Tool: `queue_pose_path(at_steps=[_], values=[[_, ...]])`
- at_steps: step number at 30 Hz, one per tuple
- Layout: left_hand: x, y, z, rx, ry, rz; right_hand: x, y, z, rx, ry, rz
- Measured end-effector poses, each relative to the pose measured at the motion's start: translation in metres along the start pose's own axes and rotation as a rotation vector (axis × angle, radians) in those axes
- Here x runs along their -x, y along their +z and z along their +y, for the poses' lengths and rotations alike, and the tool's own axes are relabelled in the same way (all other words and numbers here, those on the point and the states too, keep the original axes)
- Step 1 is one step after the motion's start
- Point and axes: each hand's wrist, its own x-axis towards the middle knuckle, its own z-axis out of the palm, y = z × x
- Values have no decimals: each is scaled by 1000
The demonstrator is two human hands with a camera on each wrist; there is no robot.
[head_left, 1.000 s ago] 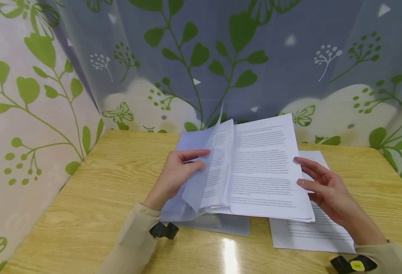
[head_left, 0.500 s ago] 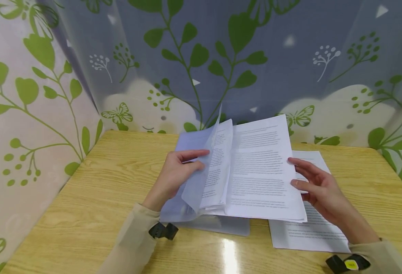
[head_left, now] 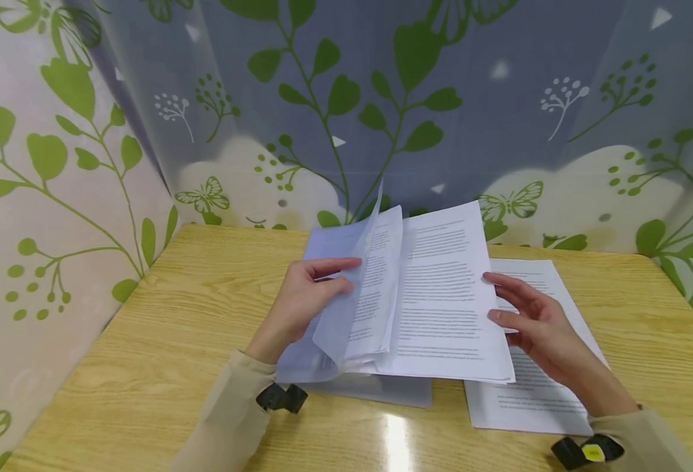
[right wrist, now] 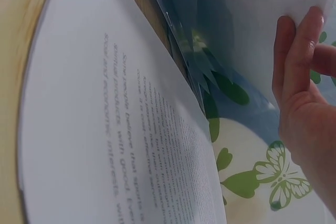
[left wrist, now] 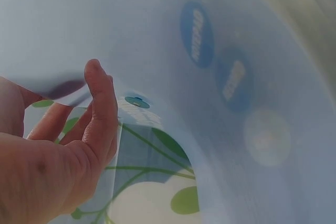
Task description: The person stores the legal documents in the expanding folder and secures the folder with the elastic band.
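My left hand (head_left: 307,295) pinches the raised flap of a translucent blue file folder (head_left: 376,391) between thumb and fingers. In the left wrist view the folder's plastic (left wrist: 131,30) curves past my left hand (left wrist: 73,161), with blue oval labels and a round snap button on it. Several printed sheets (head_left: 376,288) stand inside, behind the flap. My right hand (head_left: 549,331) grips the right edge of another bundle of printed sheets (head_left: 440,301), thumb in front and fingers behind. This bundle's left side goes behind the sheets in the folder.
More printed paper (head_left: 541,406) lies on the wooden table (head_left: 163,341) at the right, partly under the held bundle and my right forearm. A curtain with leaf and butterfly prints (head_left: 252,111) hangs right behind the table's far edge.
My right hand has moved left with its bundle of sheets, further toward the folder, uncovering more of the paper on the table. My left hand and the flap stay put.
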Motion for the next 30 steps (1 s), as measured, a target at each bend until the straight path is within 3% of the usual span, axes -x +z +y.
queue_pose_path(at_steps=[30], values=[[0,1,1,-4,-17,10,-11,8,4,7,85,39]])
